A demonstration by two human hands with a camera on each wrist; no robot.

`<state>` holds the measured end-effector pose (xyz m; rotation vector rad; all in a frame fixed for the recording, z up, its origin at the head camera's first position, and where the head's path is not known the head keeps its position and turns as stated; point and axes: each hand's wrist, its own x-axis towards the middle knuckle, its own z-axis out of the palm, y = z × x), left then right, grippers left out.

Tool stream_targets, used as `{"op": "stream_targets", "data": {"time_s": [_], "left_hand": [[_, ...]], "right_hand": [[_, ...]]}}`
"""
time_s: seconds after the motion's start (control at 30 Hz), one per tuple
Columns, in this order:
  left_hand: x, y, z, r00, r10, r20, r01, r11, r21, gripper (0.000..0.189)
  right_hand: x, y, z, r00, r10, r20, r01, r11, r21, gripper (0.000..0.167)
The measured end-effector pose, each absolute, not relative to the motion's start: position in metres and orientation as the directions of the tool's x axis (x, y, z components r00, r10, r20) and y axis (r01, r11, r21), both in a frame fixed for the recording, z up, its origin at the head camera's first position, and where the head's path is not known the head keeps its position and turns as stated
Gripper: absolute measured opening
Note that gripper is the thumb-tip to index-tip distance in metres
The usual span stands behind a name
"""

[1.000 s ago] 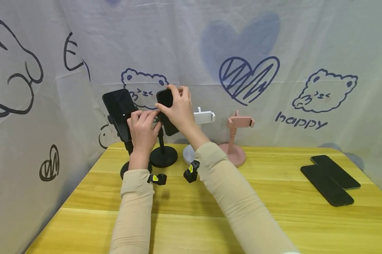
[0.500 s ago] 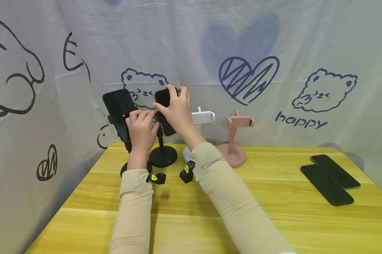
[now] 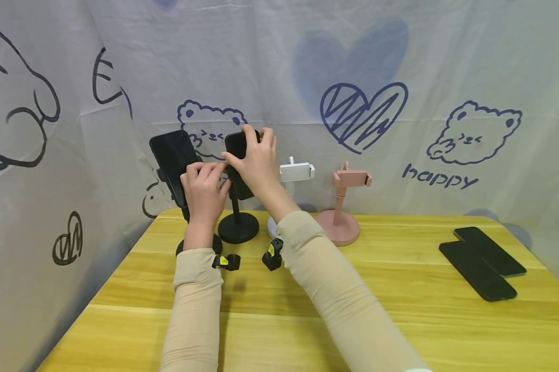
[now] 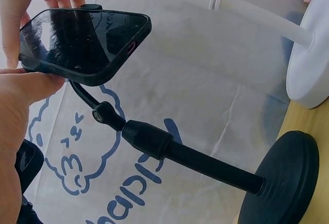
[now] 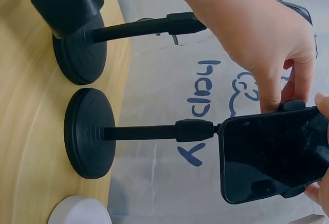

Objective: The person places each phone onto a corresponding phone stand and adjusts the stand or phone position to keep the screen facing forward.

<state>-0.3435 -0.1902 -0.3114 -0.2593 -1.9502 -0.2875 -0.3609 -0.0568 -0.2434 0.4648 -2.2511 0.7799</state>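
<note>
A black smartphone (image 3: 237,147) stands tilted at the clamp (image 5: 293,105) of the second black phone stand (image 3: 238,227). In the right wrist view, clamp ends show on both long edges of that phone. My left hand (image 3: 205,196) pinches the clamp's left side, thumb and fingers bent around it. From the upper right, my right hand (image 3: 257,160) grips the phone by its sides near the top. Another smartphone (image 3: 171,155) sits upright on the leftmost black stand (image 3: 216,245), just left of my left hand. Part of the clamp behind the phone is hidden.
To the right stand a white phone stand (image 3: 296,171) and a pink phone stand (image 3: 339,225). Two dark phones, an upper one (image 3: 493,248) and a lower one (image 3: 475,271), overlap on the wooden table (image 3: 400,320). A drawn-on cloth (image 3: 279,77) hangs behind.
Both hands and the phone between them have shifted slightly left. The grip of each hand looks the same. The other phones and stands have not moved.
</note>
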Motion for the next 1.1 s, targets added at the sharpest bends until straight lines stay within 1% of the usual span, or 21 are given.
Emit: {"op": "stream_targets", "data": {"time_s": [0.33,0.73,1.1], "left_hand": [[-0.3422,-0.1900,-0.3111,-0.394,0.050,0.918,0.302,0.950,0.078,0.027],[-0.3422,-0.1917,-0.3098,-0.390,0.056,0.919,0.317,0.945,0.077,0.027],[-0.3383,-0.1942,-0.3082,-0.408,0.052,0.911,0.309,0.947,0.085,0.030]], "right_hand": [[-0.3642,-0.0551,-0.2459,-0.680,-0.095,0.727,-0.524,0.756,-0.391,0.071],[-0.3630,-0.0537,-0.2464,-0.690,-0.115,0.714,-0.536,0.745,-0.397,0.070],[-0.3577,-0.0492,-0.2465,-0.688,-0.163,0.707,-0.561,0.738,-0.375,0.065]]}}
